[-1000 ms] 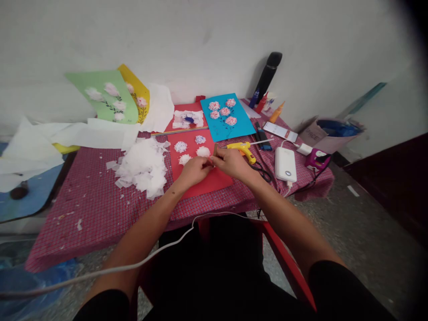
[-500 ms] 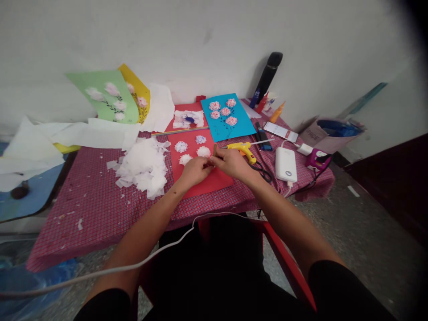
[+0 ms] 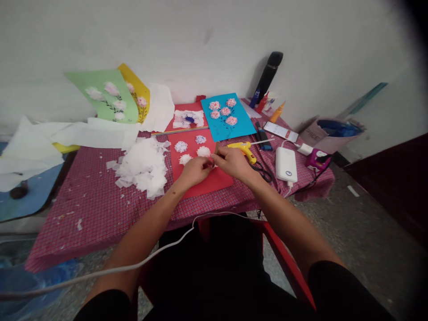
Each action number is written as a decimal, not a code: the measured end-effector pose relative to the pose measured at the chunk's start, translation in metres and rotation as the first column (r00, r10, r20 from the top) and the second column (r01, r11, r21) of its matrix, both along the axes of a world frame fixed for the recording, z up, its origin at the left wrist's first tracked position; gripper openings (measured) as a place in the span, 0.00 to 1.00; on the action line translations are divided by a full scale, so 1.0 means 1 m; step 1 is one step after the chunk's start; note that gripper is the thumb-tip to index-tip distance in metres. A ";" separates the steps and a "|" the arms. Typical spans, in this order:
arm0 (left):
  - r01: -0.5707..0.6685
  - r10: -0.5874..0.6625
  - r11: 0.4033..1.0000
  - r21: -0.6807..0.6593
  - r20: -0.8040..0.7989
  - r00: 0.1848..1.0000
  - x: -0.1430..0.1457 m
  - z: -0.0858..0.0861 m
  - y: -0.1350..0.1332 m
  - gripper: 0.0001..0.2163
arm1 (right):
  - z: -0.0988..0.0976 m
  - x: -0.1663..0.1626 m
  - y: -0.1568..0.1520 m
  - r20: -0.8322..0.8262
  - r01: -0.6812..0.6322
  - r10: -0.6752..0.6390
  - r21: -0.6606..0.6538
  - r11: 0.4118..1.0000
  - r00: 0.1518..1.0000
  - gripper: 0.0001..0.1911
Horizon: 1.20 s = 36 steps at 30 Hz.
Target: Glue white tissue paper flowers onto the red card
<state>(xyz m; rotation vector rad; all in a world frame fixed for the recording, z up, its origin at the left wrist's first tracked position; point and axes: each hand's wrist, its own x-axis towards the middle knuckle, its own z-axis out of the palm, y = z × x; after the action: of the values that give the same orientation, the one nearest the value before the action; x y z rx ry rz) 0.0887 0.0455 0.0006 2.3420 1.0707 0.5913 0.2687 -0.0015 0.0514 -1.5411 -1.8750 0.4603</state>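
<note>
Along the near side of the bench (image 3: 90,200), draped in pink-checked cloth, two bare hands meet over a flat sheet of bright red paper (image 3: 214,183). The right hand (image 3: 230,159) pinches a slim, tilted brown strip (image 3: 217,147) above the sheet; the left hand (image 3: 197,169) has its fingers curled in close, though I can't tell whether they grip anything. I'd keep those fingertips light and steady, clear of the fluffy round white paper tuft (image 3: 203,152) just beyond, which looks easily crushed. The yellow plastic glue gun (image 3: 249,154) lies near the right knuckles, front end towards them; it may be hot, so mind it.
</note>
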 end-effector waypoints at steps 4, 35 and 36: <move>0.004 -0.004 1.000 -0.018 0.016 1.000 0.000 -0.001 0.002 0.09 | 0.008 0.000 -0.002 -0.006 0.005 -0.005 0.024 1.000 1.000 0.14; -0.313 0.407 0.897 0.312 -0.305 0.861 -0.153 0.017 -0.017 0.16 | -0.045 -0.138 0.012 -0.317 -0.221 0.208 -0.006 0.975 0.925 0.11; -0.311 0.404 0.900 0.306 -0.314 0.859 -0.153 0.016 -0.016 0.16 | -0.045 -0.137 0.010 -0.341 -0.213 0.196 -0.013 0.977 0.919 0.11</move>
<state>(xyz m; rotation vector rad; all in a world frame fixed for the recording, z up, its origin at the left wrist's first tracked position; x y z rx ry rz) -0.0643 0.0291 0.0162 2.5484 1.7281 0.4361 0.1316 0.0090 0.0062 -1.2078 -1.7667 0.8194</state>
